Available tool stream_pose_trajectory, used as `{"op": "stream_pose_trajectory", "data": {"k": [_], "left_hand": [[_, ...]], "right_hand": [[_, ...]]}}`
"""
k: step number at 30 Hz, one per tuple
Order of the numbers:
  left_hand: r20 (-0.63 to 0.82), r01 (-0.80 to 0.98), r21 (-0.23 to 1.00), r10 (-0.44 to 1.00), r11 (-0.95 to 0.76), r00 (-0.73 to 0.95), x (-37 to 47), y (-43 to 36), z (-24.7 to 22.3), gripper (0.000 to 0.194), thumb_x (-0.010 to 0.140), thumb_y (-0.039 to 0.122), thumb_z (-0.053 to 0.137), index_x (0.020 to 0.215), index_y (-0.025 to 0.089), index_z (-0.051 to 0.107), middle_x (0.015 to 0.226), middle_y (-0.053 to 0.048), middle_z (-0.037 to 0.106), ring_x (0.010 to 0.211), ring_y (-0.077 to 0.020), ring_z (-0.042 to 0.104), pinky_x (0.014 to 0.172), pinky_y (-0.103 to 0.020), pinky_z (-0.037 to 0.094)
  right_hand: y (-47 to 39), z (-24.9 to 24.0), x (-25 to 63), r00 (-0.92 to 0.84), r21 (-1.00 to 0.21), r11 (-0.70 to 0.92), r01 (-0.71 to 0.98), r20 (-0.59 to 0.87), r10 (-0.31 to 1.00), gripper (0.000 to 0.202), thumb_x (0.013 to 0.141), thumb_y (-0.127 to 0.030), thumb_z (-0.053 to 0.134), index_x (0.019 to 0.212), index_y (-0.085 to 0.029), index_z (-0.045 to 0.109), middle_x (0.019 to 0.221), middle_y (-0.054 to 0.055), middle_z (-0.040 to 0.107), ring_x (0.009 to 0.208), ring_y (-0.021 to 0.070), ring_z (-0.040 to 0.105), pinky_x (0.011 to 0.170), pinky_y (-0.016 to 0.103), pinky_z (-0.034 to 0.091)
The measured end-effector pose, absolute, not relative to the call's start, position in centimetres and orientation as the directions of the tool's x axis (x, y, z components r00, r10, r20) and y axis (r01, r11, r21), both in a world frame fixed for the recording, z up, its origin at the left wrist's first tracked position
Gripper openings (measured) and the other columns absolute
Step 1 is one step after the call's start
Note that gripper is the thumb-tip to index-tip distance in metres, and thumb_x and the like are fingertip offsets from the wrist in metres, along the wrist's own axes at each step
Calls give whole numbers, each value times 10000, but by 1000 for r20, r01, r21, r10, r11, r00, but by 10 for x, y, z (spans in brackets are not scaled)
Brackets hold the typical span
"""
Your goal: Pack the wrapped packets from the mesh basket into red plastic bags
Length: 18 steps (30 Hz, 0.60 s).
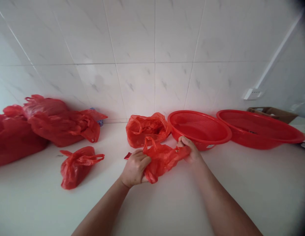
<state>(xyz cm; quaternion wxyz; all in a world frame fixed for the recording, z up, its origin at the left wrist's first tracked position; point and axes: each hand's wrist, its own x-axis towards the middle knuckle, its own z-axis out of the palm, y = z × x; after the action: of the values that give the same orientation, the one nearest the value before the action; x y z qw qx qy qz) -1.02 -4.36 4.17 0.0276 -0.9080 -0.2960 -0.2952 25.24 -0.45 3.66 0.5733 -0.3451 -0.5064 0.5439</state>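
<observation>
A crumpled red plastic bag (162,160) is stretched between my two hands above the white table. My left hand (135,167) is closed on its left side, fingers curled into the plastic. At the bag's right end, my right hand (190,150) pinches the plastic with the thumb on top. Just behind it stands an open red bag (147,129) with more crumpled red plastic inside. A small dark red packet (127,156) lies by my left knuckles. The red perforated basket (200,127) is close behind my right hand.
On the white table (152,209), a small tied red bag (77,167) lies at the left, before large filled red bags (56,121). A wide red basin (258,129) and a cardboard box (272,113) stand at the right. A tiled wall (152,39) rises behind.
</observation>
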Motion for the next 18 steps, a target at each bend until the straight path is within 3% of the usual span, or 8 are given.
{"op": "stream_pose_trajectory", "data": {"k": [2, 4, 6, 9, 14, 18], "left_hand": [[464, 570, 106, 547, -815, 696, 0, -43, 38, 357, 780, 551, 497, 717, 204, 546, 658, -29, 566, 617, -179, 527, 915, -410, 336], [421, 602, 119, 589, -790, 690, 6, -42, 34, 289, 785, 493, 521, 751, 209, 569, 722, -33, 601, 688, -193, 565, 945, -426, 301], [419, 652, 127, 636, -747, 648, 7, -41, 31, 231, 758, 436, 565, 841, 224, 602, 810, -52, 634, 788, -228, 588, 919, -429, 309], [453, 778, 98, 723, -621, 521, 1, -37, 28, 293, 693, 304, 618, 980, 246, 610, 868, -70, 656, 854, -272, 590, 870, -441, 320], [495, 887, 100, 795, -452, 350, -16, -31, 33, 443, 660, 223, 605, 1102, 256, 583, 1016, -82, 666, 826, -270, 612, 801, -426, 367], [491, 801, 188, 760, -569, 425, -20, -35, 38, 509, 716, 304, 588, 1221, 267, 528, 1212, -94, 596, 932, -265, 621, 817, -385, 430]], "right_hand": [[-7, 39, 250, -208, -982, 148, -118, 170, 963, 320, 758, -528, 553, 689, -218, 506, 506, -68, 354, 431, 88, 292, 459, 249, 258], [-10, 40, 244, -310, -970, 192, 152, 137, 941, 300, 763, -488, 565, 689, -198, 581, 541, -42, 464, 476, 97, 386, 490, 248, 287], [-14, 39, 236, -371, -868, 268, 418, 106, 922, 265, 757, -440, 582, 681, -192, 632, 615, -11, 570, 569, 126, 488, 550, 257, 334], [-17, 35, 228, -306, -654, 289, 699, 92, 947, 160, 697, -343, 643, 796, -223, 679, 756, 17, 660, 692, 177, 567, 622, 283, 364], [-15, 30, 234, -175, -413, 219, 884, 141, 974, 601, 616, -191, 651, 1197, -294, 539, 987, 33, 665, 848, 229, 592, 673, 305, 374], [-16, 29, 231, -109, -283, 173, 943, 226, 968, 611, 696, -72, 496, 1276, -262, 477, 1093, 85, 608, 939, 237, 575, 727, 323, 379]]}}
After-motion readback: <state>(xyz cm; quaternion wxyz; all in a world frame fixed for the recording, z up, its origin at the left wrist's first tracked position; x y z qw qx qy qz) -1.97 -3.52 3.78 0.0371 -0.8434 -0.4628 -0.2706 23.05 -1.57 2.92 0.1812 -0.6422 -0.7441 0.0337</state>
